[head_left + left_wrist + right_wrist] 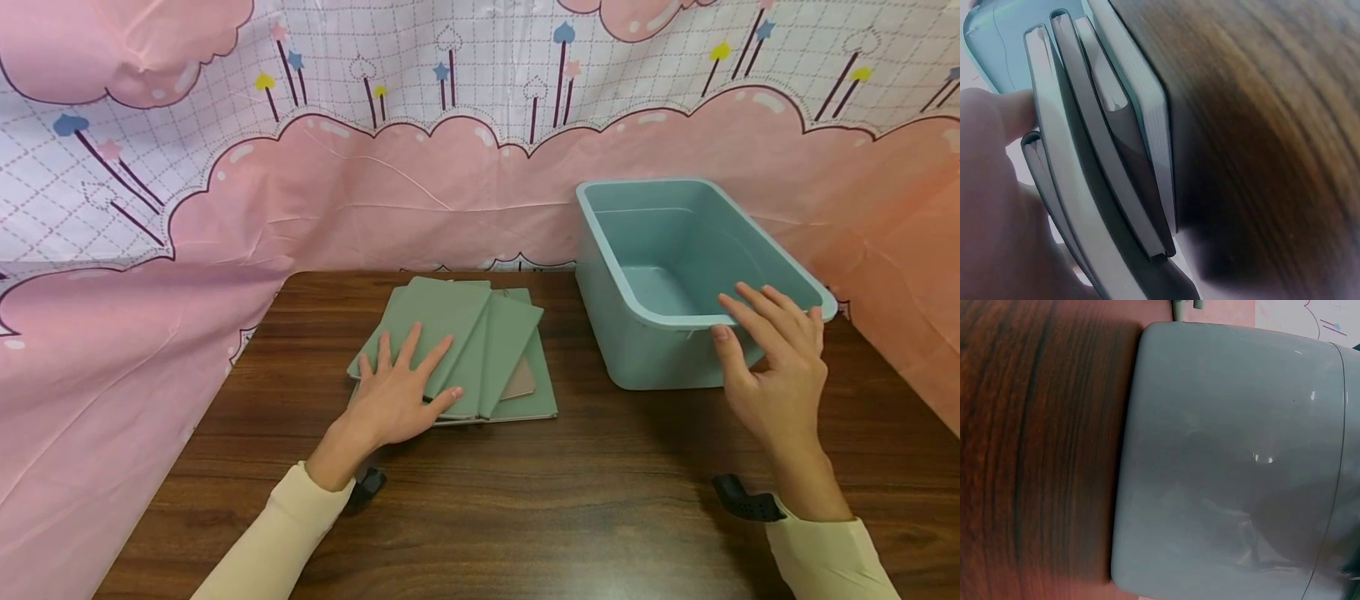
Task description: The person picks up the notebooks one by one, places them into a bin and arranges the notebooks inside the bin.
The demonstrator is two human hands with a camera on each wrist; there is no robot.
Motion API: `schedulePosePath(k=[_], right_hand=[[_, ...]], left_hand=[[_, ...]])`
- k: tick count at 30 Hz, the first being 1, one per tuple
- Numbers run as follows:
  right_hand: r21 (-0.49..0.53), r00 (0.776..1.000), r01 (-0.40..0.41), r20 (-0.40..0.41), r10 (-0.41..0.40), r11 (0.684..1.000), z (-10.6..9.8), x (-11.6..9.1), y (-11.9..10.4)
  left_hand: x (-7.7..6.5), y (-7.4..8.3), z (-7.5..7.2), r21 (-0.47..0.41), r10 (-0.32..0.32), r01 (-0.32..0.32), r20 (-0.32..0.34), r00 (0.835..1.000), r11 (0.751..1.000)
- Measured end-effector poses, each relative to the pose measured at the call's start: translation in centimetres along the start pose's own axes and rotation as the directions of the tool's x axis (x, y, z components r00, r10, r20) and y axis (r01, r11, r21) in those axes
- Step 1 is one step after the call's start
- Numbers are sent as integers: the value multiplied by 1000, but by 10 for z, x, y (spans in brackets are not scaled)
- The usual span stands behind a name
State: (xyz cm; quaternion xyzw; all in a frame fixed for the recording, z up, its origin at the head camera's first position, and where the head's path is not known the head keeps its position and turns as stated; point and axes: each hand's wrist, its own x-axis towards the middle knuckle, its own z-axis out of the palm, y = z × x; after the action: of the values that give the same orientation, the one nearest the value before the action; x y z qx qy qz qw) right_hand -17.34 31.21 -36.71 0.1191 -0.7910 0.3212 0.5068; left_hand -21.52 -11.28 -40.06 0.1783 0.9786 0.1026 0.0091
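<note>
Several green notebooks [452, 310] lie in an uneven, fanned pile on the table, with the corner of a brown notebook [521, 382] showing among them. My left hand [393, 403] rests on the top of the pile, fingers spread. In the left wrist view the page edges [1063, 153] of the stacked notebooks show, with the thumb beside them. A blue-green plastic bin [652, 354] stands to the right of the pile. My right hand [783, 387] is at its near right corner, fingers extended over the rim and holding nothing.
The dark wooden table [570, 492] carries both the pile and the bin. A pink patterned cloth [420, 183] hangs behind the table and along its sides. Black straps [746, 500] are worn at the wrists.
</note>
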Motion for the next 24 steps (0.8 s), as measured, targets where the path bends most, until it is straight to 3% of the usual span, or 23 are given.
schedulePosePath(k=[24], right_hand=[[-7, 1000, -3, -1, 3, 1000, 1, -2, 5]], left_hand=[[0, -2, 3, 36, 15, -14, -20, 1000, 999]])
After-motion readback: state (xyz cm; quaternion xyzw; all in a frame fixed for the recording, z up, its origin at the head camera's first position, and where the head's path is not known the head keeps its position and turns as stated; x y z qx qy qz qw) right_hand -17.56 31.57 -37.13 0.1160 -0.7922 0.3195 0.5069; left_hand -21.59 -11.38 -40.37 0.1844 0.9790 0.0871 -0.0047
